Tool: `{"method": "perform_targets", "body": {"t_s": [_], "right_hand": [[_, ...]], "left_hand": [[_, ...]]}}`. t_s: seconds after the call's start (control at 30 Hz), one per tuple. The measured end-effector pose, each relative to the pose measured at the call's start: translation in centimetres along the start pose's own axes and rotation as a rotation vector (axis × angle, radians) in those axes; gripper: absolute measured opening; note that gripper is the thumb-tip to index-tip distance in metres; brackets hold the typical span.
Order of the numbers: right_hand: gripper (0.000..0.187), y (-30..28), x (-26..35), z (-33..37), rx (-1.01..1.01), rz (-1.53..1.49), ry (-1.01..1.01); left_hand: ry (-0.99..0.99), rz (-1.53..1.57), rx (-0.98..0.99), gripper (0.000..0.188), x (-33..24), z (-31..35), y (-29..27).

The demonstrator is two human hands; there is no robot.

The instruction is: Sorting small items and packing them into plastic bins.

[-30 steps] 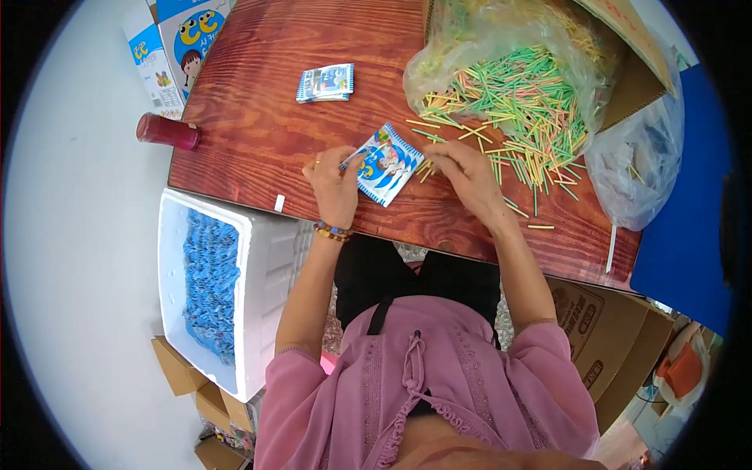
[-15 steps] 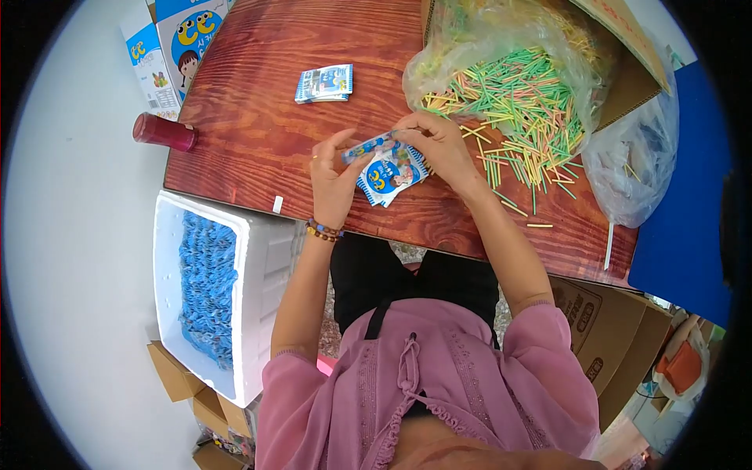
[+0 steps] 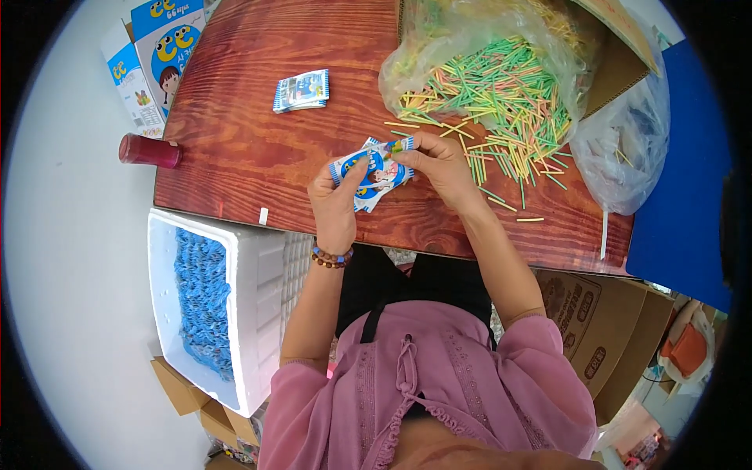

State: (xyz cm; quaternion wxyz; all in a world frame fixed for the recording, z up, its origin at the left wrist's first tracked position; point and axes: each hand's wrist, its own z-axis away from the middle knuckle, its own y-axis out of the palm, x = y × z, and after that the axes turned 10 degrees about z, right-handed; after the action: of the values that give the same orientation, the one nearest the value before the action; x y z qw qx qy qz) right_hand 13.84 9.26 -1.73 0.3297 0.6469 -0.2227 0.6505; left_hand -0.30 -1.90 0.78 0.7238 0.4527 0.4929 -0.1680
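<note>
My left hand (image 3: pixel 335 202) and my right hand (image 3: pixel 440 168) pinch opposite ends of a small blue-and-white packet (image 3: pixel 382 174) with a cartoon picture on it. Beneath it, more packets (image 3: pixel 366 205) of the same kind lie on the table near its front edge, partly hidden. A short stack of packets (image 3: pixel 302 89) sits farther off to the left. Beyond my right hand, a heap of thin green, yellow and pink sticks (image 3: pixel 501 106) spills from a clear plastic bag (image 3: pixel 395 74) onto the wood.
A cardboard box (image 3: pixel 623 86) stands at the table's (image 3: pixel 227 157) far right. At the left edge lies a jar (image 3: pixel 150 150) of dark red. Below left, a white foam box (image 3: pixel 258 274) holds many blue packets (image 3: pixel 205 305). A printed carton (image 3: pixel 168 63) stands behind.
The packet between my hands, earlier held edge-on and tilted, now lies flatter with its printed face showing. My right hand has come a little lower. The whole view has shifted slightly.
</note>
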Motion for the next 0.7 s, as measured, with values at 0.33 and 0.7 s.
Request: {"method": "perform_targets", "body": {"t_s": [0.33,0.7], "right_hand": [[0.015,0.4,-0.3,0.8,-0.084,0.044,-0.076],[0.032,-0.9,3.1,2.5,0.047,0.338,-0.413]], "left_hand": [[-0.003,0.159,-0.015,0.015,2.2,0.4,-0.9],[-0.222,0.382,-0.012,0.027,1.6,0.4,-0.9]]}}
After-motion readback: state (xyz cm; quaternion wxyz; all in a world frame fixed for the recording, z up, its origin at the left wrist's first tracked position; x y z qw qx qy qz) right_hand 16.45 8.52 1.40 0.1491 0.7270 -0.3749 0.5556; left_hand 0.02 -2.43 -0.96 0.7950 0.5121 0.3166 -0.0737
